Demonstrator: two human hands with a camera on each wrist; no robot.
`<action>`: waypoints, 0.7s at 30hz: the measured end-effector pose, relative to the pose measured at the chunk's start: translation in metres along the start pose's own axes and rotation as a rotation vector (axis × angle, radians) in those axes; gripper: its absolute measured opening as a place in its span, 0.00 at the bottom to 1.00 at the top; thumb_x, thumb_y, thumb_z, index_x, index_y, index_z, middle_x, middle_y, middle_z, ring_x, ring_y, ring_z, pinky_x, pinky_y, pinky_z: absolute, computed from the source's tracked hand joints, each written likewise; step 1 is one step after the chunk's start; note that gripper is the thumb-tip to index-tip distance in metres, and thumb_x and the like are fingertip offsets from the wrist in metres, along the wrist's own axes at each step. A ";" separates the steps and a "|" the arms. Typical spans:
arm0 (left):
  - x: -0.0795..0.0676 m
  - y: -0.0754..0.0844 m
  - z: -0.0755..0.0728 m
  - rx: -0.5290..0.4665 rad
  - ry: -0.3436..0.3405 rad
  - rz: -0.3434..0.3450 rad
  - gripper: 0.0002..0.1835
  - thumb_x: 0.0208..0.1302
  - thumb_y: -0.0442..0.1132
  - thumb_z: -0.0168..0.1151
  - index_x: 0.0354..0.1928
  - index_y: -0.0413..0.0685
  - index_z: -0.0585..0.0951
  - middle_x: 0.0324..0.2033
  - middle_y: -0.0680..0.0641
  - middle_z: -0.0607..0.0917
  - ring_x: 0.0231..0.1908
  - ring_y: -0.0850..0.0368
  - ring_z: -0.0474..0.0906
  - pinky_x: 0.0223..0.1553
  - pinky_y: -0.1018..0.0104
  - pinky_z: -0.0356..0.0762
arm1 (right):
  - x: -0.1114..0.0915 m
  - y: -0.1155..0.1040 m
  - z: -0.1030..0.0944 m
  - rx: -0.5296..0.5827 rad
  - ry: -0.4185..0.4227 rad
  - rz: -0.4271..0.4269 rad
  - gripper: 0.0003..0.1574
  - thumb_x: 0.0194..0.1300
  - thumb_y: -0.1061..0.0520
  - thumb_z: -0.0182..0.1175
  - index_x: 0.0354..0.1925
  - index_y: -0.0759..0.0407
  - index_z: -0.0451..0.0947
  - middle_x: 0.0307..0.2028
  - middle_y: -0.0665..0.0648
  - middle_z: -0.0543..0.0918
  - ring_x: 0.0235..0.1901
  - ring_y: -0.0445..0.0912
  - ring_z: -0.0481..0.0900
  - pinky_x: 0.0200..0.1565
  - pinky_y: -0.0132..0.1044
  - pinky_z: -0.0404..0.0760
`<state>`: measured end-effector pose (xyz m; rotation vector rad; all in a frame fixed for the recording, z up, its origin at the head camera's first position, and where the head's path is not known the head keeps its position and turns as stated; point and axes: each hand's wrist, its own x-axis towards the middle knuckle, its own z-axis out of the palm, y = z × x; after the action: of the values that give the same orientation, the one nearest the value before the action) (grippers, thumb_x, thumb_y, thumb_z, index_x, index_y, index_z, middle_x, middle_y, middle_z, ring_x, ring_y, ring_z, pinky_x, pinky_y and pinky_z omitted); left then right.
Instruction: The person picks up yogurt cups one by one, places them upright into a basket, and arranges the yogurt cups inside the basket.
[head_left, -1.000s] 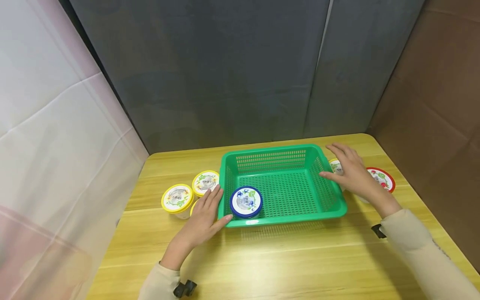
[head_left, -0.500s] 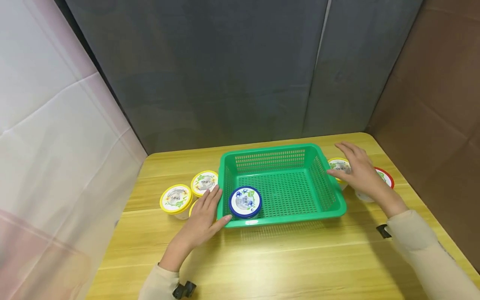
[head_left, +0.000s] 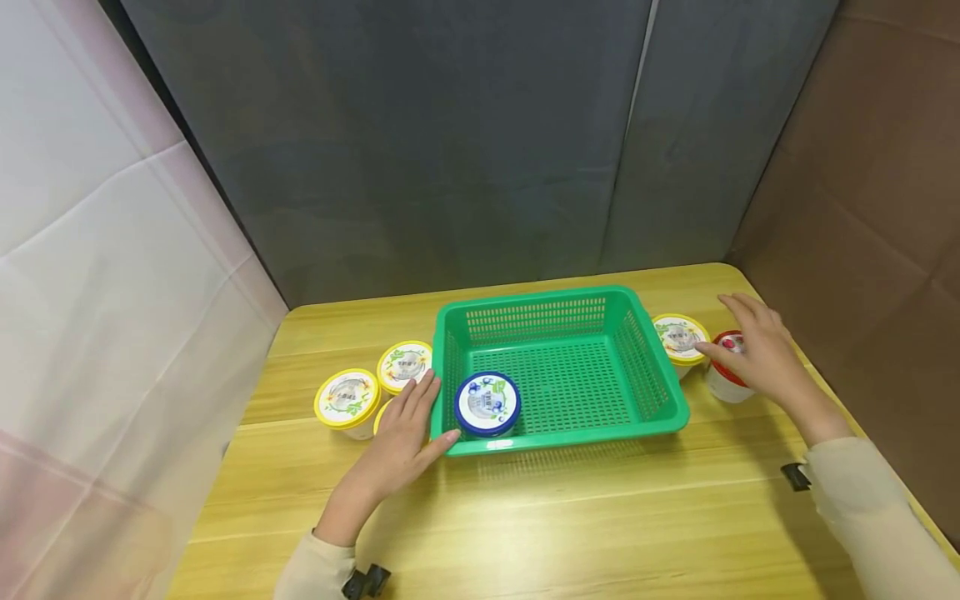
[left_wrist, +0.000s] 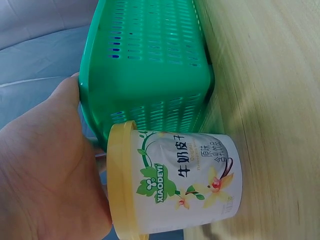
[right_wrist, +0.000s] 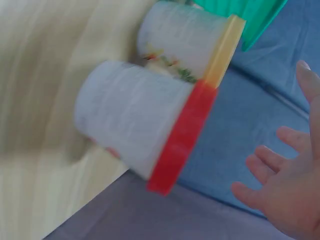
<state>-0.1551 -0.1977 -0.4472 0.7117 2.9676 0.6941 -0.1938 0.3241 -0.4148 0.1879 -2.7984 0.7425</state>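
Green, rectangular, perforated plastic basket (head_left: 570, 440) on a wood-grain table (head_left: 525, 525)

At far left stands a round white tub with a yellow lid (head_left: 347, 402), then a second yellow-lidded tub (head_left: 404, 365) just beside it, and a third yellow-lidded tub (head_left: 380, 418), mostly hidden by the left hand (head_left: 396, 440), whose fingers lie straight at the basket's left rim, gripping nothing. Inside the basket, in its near left corner, sits a white tub with a blue lid (head_left: 487, 404). Past the right rim stands a fourth yellow-lidded tub (head_left: 678, 337), near it a white tub with a red lid (head_left: 727, 387); above that, apart, the right hand (head_left: 767, 360) hovers, fingers loosely spread, empty. Likely risks: pushing from the left could slide the basket into the fourth yellow-lidded tub; a low sweep of the right hand could topple the red-lidded one.
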 end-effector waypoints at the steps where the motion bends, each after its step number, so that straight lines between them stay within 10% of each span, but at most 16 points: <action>1: 0.000 0.000 0.000 0.001 0.001 0.000 0.44 0.72 0.61 0.51 0.79 0.46 0.48 0.80 0.45 0.46 0.78 0.37 0.41 0.75 0.38 0.44 | -0.002 0.003 0.000 -0.002 0.008 0.005 0.54 0.62 0.43 0.67 0.76 0.61 0.53 0.72 0.75 0.54 0.68 0.77 0.52 0.59 0.78 0.50; 21: 0.001 -0.002 0.003 0.009 0.005 0.004 0.45 0.71 0.61 0.51 0.79 0.47 0.48 0.80 0.45 0.45 0.79 0.38 0.41 0.75 0.38 0.44 | -0.027 0.052 0.012 0.001 0.012 0.129 0.55 0.63 0.41 0.66 0.75 0.64 0.53 0.69 0.80 0.56 0.63 0.78 0.54 0.57 0.75 0.52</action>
<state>-0.1564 -0.1980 -0.4507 0.7173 2.9770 0.6839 -0.1794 0.3650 -0.4564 0.0026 -2.8195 0.7711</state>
